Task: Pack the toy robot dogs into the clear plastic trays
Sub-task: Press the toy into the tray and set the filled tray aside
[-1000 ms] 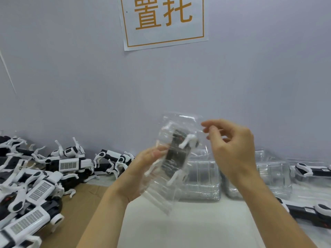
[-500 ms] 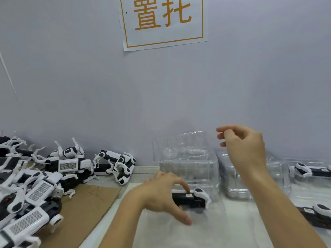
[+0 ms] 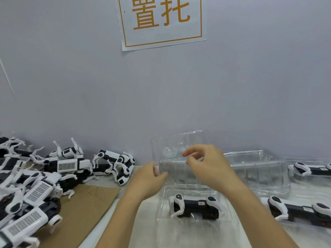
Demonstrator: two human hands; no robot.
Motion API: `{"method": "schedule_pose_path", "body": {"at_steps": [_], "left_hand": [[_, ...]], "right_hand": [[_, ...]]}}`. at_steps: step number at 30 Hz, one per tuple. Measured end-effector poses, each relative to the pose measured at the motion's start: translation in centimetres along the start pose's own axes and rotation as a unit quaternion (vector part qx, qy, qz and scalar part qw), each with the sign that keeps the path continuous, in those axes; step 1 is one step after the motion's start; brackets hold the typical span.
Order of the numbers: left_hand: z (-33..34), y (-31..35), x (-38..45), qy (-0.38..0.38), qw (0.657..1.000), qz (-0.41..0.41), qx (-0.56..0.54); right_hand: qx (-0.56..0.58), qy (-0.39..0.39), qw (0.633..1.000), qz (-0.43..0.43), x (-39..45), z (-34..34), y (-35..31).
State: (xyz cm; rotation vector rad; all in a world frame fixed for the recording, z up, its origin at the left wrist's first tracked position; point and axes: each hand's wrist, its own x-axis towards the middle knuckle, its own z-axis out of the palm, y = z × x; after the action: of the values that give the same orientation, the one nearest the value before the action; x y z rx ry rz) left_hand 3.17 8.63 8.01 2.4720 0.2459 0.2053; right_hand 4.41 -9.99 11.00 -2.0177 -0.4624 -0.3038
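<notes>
Both hands, left (image 3: 149, 178) and right (image 3: 207, 164), hover half-curled and empty at the tray stack (image 3: 179, 158); a dog (image 3: 196, 205) lies in the near tray (image 3: 195, 228).

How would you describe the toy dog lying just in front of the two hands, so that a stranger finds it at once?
Start at the orange-lettered sign on the wall and drop straight down to the hands, left and right. Just below them a black-and-white dog lies on its side in a clear tray. Unlike the loose pile of dogs at left, it is already packed.
</notes>
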Motion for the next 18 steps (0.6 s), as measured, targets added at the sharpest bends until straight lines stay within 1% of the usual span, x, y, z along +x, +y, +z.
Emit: {"method": "schedule_pose_path", "body": {"at_steps": [2,4,6,8,12,15,16,18], "left_hand": [[0.0,-0.1,-0.2,-0.060,0.996,-0.065,0.010],[0.4,0.0,-0.4,-0.108,0.990,-0.086,-0.022],[0.7,0.2,-0.5,-0.126,0.985,-0.086,-0.081],[0.9,0.5,-0.7,-0.158,0.972,-0.079,-0.158],[1.5,0.3,-0.5,-0.250,0.924,-0.036,-0.287],[1.6,-0.3,-0.3,-0.299,0.887,-0.009,-0.351],[1.6,-0.5,-0.3,-0.303,0.884,-0.009,-0.355],[1.5,-1.2,-0.2,-0.279,0.901,-0.019,-0.332]], "right_hand": [[-0.020,-0.027,0.999,-0.002,-0.1,0.4,0.0],[-0.042,-0.051,0.998,-0.003,-0.2,0.6,0.1],[-0.050,-0.067,0.996,-0.003,-0.2,0.8,0.2],[-0.056,-0.083,0.995,-0.003,-0.3,1.0,0.2],[-0.079,-0.115,0.990,-0.007,-0.5,1.7,0.0],[-0.096,-0.138,0.986,-0.006,-0.9,2.5,-0.4],[-0.101,-0.147,0.984,-0.008,-1.1,2.8,-0.5],[-0.110,-0.169,0.979,-0.011,-1.6,3.6,-0.8]]}}
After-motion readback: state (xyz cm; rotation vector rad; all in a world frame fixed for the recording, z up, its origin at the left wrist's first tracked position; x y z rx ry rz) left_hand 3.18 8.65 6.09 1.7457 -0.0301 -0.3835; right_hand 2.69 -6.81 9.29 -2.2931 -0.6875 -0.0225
